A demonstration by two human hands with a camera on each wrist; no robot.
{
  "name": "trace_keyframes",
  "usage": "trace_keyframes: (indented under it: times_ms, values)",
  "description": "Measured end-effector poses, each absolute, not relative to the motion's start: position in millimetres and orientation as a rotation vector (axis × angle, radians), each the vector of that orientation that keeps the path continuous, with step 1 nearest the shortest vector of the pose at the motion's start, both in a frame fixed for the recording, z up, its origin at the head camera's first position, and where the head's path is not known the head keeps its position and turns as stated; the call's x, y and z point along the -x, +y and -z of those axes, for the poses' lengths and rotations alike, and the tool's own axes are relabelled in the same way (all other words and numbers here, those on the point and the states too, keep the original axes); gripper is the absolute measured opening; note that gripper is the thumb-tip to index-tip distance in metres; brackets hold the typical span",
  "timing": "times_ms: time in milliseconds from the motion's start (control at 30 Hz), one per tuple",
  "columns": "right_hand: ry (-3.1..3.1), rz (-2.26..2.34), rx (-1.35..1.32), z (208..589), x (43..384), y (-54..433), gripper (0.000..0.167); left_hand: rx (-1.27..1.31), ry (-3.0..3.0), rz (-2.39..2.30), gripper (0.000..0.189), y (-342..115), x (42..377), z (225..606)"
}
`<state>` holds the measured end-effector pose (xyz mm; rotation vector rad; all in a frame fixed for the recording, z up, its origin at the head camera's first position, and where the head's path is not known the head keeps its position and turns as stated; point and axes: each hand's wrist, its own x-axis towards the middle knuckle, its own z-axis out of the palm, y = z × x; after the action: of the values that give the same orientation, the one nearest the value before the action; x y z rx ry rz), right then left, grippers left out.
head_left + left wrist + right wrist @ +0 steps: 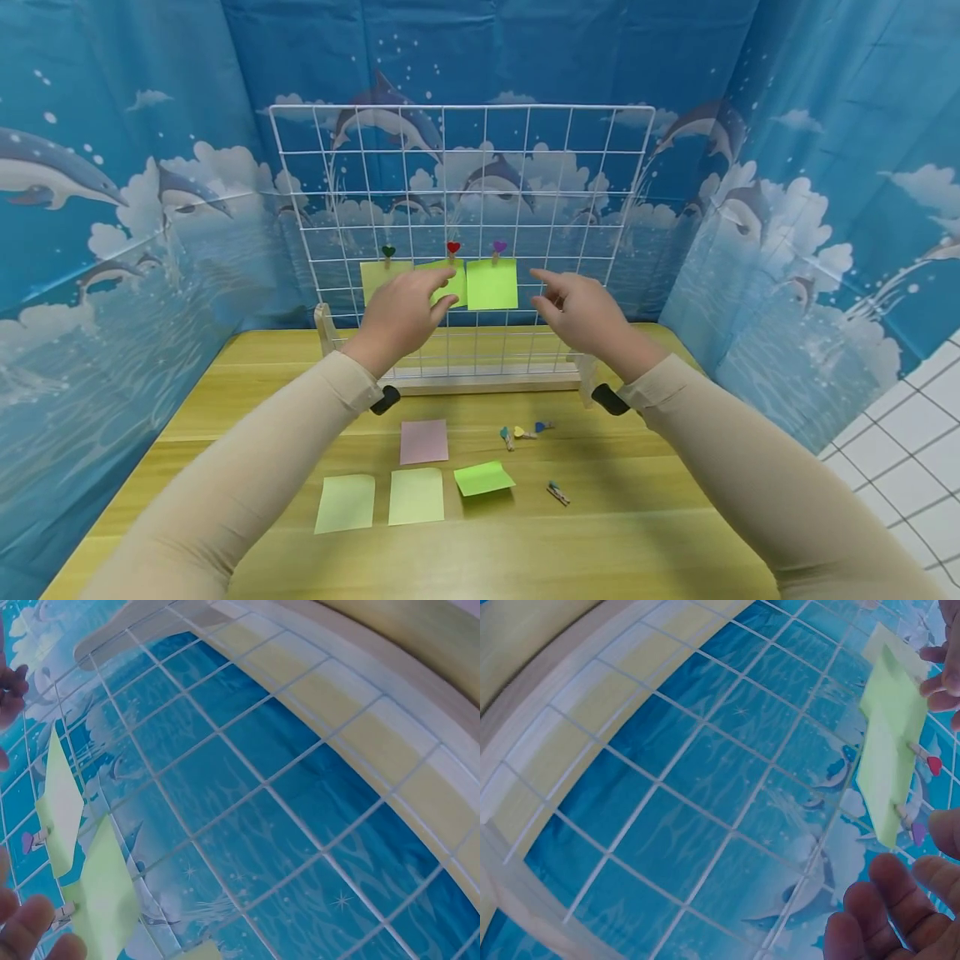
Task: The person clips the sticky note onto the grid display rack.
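Observation:
Three sticky notes hang in a row on the white wire grid point(570, 193), each under a small heart clothespin. A pale yellow note point(375, 279) has a dark green heart clip point(388, 251). Beside it, a bright green note point(457, 287) under a red heart clip point(453, 247) is partly hidden by my left hand point(405, 310). The rightmost green note point(492, 284) hangs from a purple heart clip point(499, 247). My right hand point(588, 310) hovers to its right, apart from it. Both hands hold nothing, their thumbs and index fingers extended and parted.
On the wooden table point(247, 375) lie a pink note point(423, 442), two pale yellow notes point(345, 504), a curled green note point(483, 478) and several heart clothespins point(521, 432). One clothespin point(558, 493) lies nearer. A dolphin-print curtain point(480, 50) surrounds the table.

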<state>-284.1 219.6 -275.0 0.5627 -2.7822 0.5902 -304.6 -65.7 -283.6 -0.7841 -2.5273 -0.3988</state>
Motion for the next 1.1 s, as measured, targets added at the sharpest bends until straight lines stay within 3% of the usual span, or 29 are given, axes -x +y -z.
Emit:
trace_keyframes:
  times_ms: [1100]
  values:
    - [-2.862,-0.338,-0.597,315.1,270.2,238.3,0.077,0.896,-2.668,0.192,0.078,-105.2,273.7,323.2]
